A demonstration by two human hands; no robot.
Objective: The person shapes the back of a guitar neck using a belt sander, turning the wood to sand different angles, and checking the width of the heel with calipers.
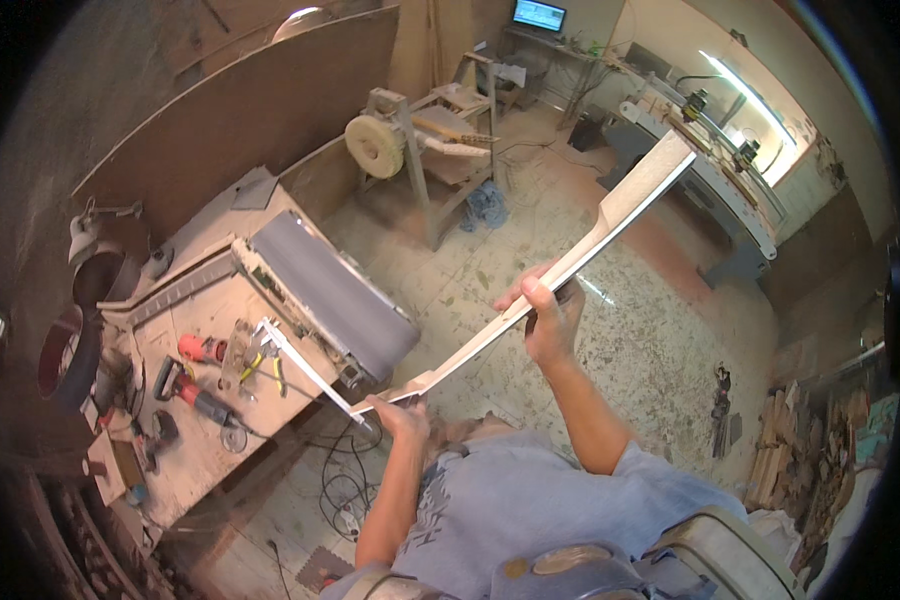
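A long, slim wooden piece (480, 343) is held up in the middle of the frame, its long axis running on a slant from low centre-left to upper right; the broad, flat paddle end points to the upper right and the narrow, stepped end points to the lower left, with a bright pale edge along the lower side. The left grip (405, 424) is closed around the narrow end, and the right grip (555, 318) clasps the shaft near its middle, thumb on top. A pale, narrow metal strip with a cross-shaped head (315, 372) reaches from the bench (192, 475) to just beside the left grip; whether it touches the fingers cannot be told. On the bench, left of centre, lie a red and black power tool (210, 402), an orange-red tool (200, 347) and yellow-handled pliers (279, 376), beside a wide grey belt (325, 290) on a sanding machine. At the left of the frame are two dark, round-mouthed forms, an upper one (110, 276) and a lower one (87, 362), which may be drums or loops; their insides are too dim to read. Wood offcuts (805, 450) are stacked at the lower right of the frame
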